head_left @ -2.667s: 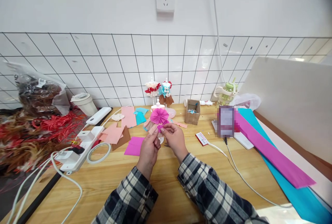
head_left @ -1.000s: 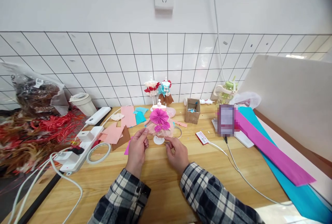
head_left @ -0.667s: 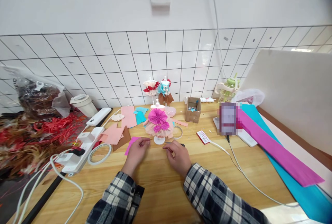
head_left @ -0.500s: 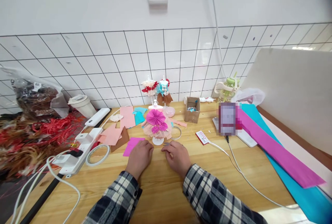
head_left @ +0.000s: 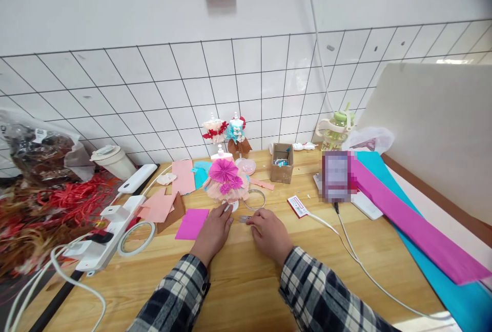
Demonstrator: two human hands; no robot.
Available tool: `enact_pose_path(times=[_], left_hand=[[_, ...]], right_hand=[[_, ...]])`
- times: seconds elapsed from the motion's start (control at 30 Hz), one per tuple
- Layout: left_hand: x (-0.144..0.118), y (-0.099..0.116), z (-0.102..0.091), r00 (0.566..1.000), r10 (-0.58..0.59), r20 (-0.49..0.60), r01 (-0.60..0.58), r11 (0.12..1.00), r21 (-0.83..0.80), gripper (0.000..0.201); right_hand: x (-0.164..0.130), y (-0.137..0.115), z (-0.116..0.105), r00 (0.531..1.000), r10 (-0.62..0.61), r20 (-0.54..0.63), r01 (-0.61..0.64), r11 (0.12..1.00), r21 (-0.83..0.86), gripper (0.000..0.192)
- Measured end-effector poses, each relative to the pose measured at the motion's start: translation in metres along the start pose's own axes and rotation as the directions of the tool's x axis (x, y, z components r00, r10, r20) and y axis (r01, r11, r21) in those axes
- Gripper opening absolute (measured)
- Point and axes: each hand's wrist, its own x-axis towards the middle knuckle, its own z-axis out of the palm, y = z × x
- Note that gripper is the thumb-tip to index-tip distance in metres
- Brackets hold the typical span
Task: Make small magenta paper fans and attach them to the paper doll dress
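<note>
A miniature white dress form (head_left: 220, 155) stands upright on the table, dressed in a peach ruffled skirt with a bright pink pleated paper rosette (head_left: 223, 170) and smaller pink rosettes below it. My left hand (head_left: 212, 230) is closed at its round white base (head_left: 235, 206), fingertips pressed on the edge. To the right, my right hand (head_left: 270, 232) has thumb and index finger pinched at the near end of small metal scissors (head_left: 244, 218). Their blades point left toward the base, and the handle is hidden by the fingers. A pink paper sheet (head_left: 192, 223) lies left of my left hand.
Behind stand two more decorated dress forms (head_left: 215, 131). A small cardboard box (head_left: 282, 164) sits to their right. At left are tape roll (head_left: 136, 238), power strip (head_left: 111, 234) and cables; at right, a blurred phone (head_left: 337, 175) and long paper strips (head_left: 415, 219).
My left fingers have reached forward onto the dress form's base. My right hand has shifted slightly right, and more of the metal blades shows. The camera view has tilted slightly.
</note>
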Motion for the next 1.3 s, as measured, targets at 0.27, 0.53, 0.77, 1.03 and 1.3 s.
enact_pose_path(times=[0.27,0.53,0.77,1.03,1.3], left_hand=[[0.041,-0.004,0.014,0.998,-0.05,-0.034,0.052,0.996,0.07,0.042],[0.052,-0.007,0.024,0.99,0.003,-0.142,0.011,0.995,0.097,0.039],[0.038,0.003,0.006,0.978,-0.006,-0.207,0.026,0.995,0.094,0.024],[-0.017,-0.051,-0.042,0.965,-0.071,-0.254,0.088,0.994,0.057,0.027],[-0.053,-0.101,-0.064,0.986,-0.146,-0.075,0.154,0.982,0.112,0.034]], right_hand=[[0.003,-0.001,0.005,0.998,0.021,0.065,-0.015,0.996,-0.083,0.022],[0.015,0.008,0.012,0.999,0.034,0.018,-0.033,0.997,-0.066,0.021],[0.016,0.013,0.012,0.997,0.069,-0.036,-0.071,0.996,-0.056,0.02],[0.012,0.013,0.012,0.995,0.093,-0.044,-0.097,0.989,-0.109,0.022],[0.009,0.007,0.013,0.983,0.092,-0.157,-0.109,0.989,-0.103,0.028]])
